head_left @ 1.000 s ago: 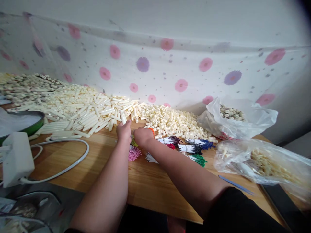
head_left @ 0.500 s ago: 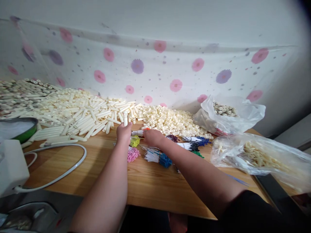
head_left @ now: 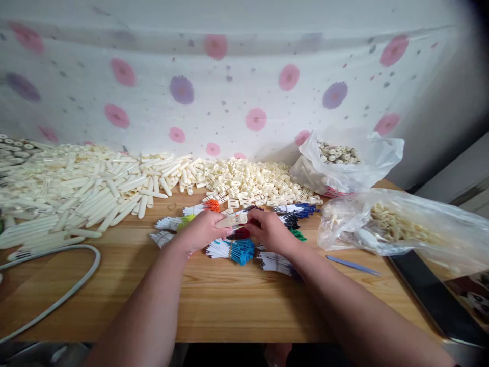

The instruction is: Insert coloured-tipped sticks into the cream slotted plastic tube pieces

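My left hand (head_left: 200, 230) is closed around a cream plastic tube (head_left: 231, 220) with slots in its side. The tube lies almost level, its round end pointing right. Close to that end, my right hand (head_left: 267, 232) has its fingertips pinched together; what they hold is too small to make out. Below and around the hands lie banded bundles of thin white sticks with coloured tips: a light blue bundle (head_left: 231, 251), an orange bundle (head_left: 202, 206), a yellow bundle (head_left: 173, 223), a navy bundle (head_left: 297, 209) and a dark-tipped bundle (head_left: 277, 262). A pink bundle is mostly hidden by my left hand.
Long cream tubes (head_left: 103, 188) are heaped at the back left, short slotted pieces (head_left: 252, 178) at the back centre. Two plastic bags (head_left: 317, 171) of parts stand right. Blue tweezers (head_left: 352, 265) and a black phone-like slab (head_left: 428, 290) lie front right. A white cable (head_left: 91, 270) loops left.
My right hand has come away from the orange bundle toward me and right. My left hand has lowered the tube from upright to nearly level, and the hands now meet. The view has shifted right.
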Motion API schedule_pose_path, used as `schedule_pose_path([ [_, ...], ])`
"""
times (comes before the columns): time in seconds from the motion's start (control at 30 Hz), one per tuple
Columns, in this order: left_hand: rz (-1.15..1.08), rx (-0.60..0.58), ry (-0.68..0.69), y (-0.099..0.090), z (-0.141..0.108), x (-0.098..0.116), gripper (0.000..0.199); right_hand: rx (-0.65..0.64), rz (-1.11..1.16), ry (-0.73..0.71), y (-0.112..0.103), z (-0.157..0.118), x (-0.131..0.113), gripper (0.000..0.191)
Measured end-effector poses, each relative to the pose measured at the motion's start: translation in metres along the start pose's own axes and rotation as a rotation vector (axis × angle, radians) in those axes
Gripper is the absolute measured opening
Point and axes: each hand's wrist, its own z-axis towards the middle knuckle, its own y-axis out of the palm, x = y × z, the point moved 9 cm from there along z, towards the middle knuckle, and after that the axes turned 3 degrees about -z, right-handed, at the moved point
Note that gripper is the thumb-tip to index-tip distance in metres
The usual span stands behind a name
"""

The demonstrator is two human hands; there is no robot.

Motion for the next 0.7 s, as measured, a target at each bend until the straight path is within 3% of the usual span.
schedule_pose_path([
  [0.13, -0.081, -0.016, 0.07, 0.019, -0.001, 0.019, 0.017, 0.063, 0.429, -0.017, -0.007, -0.003, -0.001, 0.008],
  [0.23, -0.17, 0.022, 0.187, 0.02, -0.004, 0.034, 0.02, 0.089, 0.821, -0.009, -0.013, -0.003, 0.0, 0.011],
  [0.3, -0.229, 0.032, 0.252, 0.019, -0.006, 0.039, 0.022, 0.114, 0.93, 0.009, -0.016, -0.003, 0.002, 0.017],
  [0.57, -0.337, 0.023, 0.321, 0.022, -0.004, 0.038, 0.017, 0.201, 0.82, -0.003, -0.023, -0.006, -0.002, 0.009],
  [0.7, -0.285, 0.081, 0.407, 0.014, -0.006, 0.047, 0.015, 0.409, 0.354, -0.199, -0.067, -0.026, -0.032, 0.008],
])
